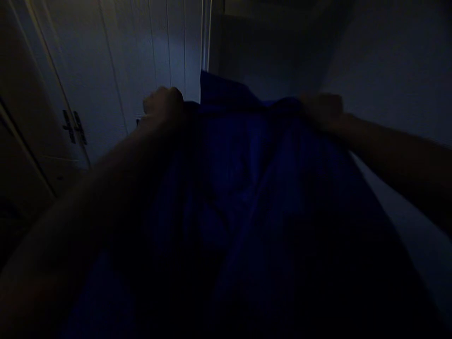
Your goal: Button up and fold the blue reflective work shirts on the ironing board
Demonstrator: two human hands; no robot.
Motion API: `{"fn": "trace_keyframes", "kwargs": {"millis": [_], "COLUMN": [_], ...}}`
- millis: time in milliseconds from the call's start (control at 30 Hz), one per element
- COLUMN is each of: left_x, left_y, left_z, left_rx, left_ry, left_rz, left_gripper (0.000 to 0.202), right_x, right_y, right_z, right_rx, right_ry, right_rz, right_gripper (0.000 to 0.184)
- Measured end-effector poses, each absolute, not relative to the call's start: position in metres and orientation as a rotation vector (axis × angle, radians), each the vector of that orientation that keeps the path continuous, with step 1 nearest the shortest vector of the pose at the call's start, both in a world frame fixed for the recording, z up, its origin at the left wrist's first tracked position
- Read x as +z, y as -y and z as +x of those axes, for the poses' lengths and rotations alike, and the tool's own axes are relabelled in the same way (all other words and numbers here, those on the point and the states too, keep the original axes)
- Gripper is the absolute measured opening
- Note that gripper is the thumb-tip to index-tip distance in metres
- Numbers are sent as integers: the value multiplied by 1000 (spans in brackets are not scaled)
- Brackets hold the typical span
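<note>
A large piece of dark blue cloth (243, 183) hangs spread out in front of me, its upper edge stretched between my two hands. Creases run down its middle, and one corner or flap sticks up above the edge. My left hand (163, 104) is closed around the upper edge on the left. On the right, my right hand (323, 109) grips the same edge, with its fingers mostly lost in shadow. The light is too dim to tell whether the cloth is a garment or a sheet. Its lower part fades into black.
Pale grooved doors (134, 56) stand behind on the left, with a pair of dark handles (75, 127). A pale wall (395, 70) rises on the right, and a dark recess (261, 52) lies between them.
</note>
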State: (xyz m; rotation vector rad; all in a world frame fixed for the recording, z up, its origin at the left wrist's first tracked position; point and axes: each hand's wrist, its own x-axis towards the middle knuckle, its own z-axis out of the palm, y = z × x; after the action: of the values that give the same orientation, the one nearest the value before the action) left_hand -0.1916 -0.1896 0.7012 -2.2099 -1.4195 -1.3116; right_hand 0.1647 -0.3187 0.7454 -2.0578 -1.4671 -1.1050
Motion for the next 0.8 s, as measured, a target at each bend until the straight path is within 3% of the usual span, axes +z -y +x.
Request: {"fn": "trace_keyframes", "kwargs": {"millis": [67,167,233,333,400,567,800], "left_x": [698,686,670,633,601,522,432], "left_y": [201,189,171,146,137,141,220], "left_z": [-187,-167,-155,-146,-146,-167,-250], "left_rx": [-1164,-959,-879,-728,-595,-435,-584], "left_ry": [1453,1526,1589,1545,1562,1812,2422], "left_rz": [-2264,-2367,-2402,-2564,-2674,-2740,-2501], "left_gripper": [63,41,31,51,66,64,73], "right_x": [747,737,724,694,668,602,530], "right_y": [320,301,285,273,276,335,512], "right_z": [156,160,170,183,187,195,204], "right_rx": [-1191,-949,-696,-285,-182,-43,6], "right_ry": [1454,1478,1603,1861,1930,1960,1443], "right_rz": [-2235,-2456,-2551,-2578,-2562,-2303,-2257], "right_gripper": [60,39,53,73,78,76,79]}}
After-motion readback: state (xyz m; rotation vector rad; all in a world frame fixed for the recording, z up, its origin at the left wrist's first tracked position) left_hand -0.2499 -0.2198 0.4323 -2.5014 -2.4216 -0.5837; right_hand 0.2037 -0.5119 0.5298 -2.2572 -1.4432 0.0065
